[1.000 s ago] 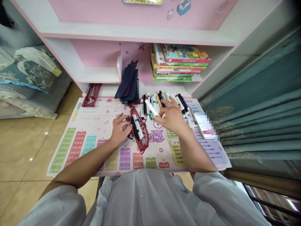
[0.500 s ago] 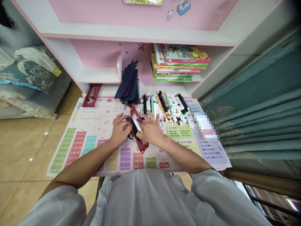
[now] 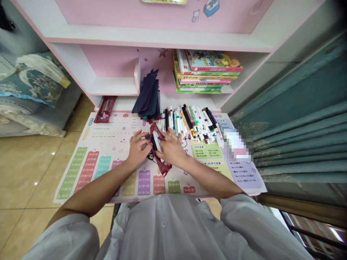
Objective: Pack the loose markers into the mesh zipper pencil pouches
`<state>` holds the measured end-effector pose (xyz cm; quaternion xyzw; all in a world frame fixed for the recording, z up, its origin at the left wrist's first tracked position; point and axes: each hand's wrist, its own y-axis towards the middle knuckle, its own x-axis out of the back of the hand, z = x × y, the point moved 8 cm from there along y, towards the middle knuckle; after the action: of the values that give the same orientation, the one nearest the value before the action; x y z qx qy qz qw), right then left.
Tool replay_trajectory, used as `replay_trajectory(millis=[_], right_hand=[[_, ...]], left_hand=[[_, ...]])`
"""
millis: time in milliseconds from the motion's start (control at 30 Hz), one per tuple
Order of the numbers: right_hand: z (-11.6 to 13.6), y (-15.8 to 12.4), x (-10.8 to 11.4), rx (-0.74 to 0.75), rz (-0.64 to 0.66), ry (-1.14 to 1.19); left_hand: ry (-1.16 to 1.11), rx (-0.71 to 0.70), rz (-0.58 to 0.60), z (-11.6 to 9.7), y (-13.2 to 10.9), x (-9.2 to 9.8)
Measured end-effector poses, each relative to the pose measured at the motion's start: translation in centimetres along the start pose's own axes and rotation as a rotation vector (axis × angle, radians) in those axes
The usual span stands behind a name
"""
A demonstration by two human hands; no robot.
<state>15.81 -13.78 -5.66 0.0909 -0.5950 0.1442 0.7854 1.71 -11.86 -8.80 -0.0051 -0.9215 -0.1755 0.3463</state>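
A dark red see-through pencil pouch (image 3: 164, 169) lies open between my hands, over the printed mat. Inside it rest white markers (image 3: 156, 139) and something black beside them. My left hand (image 3: 139, 150) is closed at the pouch's left edge, thumb and forefinger pinched together on it. My right hand (image 3: 172, 150) grips the opposite side, its thumb down inside the pouch by the markers and its other fingers reaching over the edge. Just beyond my right fingers spreads a pile of loose markers (image 3: 196, 122), mostly white with coloured or black caps.
Dark blue pouches (image 3: 148, 95) lean in a stack behind the markers. Another red pouch (image 3: 106, 109), with pens in it, lies at the back left. Books (image 3: 207, 77) are stacked on the shelf. A blurred pale object (image 3: 237, 144) lies at right, near the curtain (image 3: 295, 119).
The white marker under my right hand has gone down into the pouch and now lies along it. My right hand has shifted slightly left; my left hand holds its place.
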Motion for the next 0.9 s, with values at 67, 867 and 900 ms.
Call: replay_trajectory(millis=[67, 867, 900], right_hand=[[-1.0, 0.3, 1.5, -0.022, -0.066, 0.047], [-18.8, 1.6, 7.0, -0.685, -0.234, -0.145], [-18.8, 1.6, 7.0, -0.689, -0.227, -0.167]], left_hand=[[-0.002, 0.0, 0.004, 0.0, 0.0, 0.0], [-0.042, 0.0, -0.008, 0.2, -0.1, -0.1], [-0.041, 0.0, -0.01, 0.2, -0.1, -0.1]])
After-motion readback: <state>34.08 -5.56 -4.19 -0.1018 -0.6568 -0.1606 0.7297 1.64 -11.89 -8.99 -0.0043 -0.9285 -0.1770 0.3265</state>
